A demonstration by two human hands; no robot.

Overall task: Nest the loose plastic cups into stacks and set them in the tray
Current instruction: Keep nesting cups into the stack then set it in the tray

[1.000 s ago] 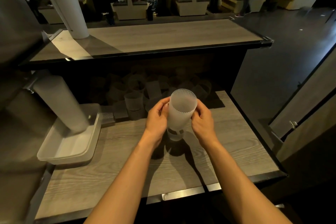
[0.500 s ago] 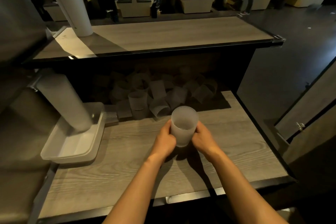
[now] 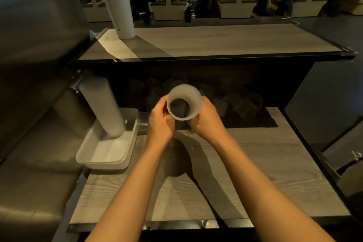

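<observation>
Head view has you holding the cup stack (image 3: 184, 104) up over the desk (image 3: 255, 163), mouth tipped toward you. Looks like thin frosted plastic, so probably light, a bit flexy and slick; grip low on the walls, not the rim. Left hand (image 3: 160, 124) and right hand (image 3: 206, 120) are both curled around its lower sides. The tray (image 3: 106, 155) sits off to your left.

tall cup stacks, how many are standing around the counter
2. One tall white stack stands on the upper shelf at the left; a frosted stack leans in the tray. The shadowed pile of loose cups may hide more.
</observation>
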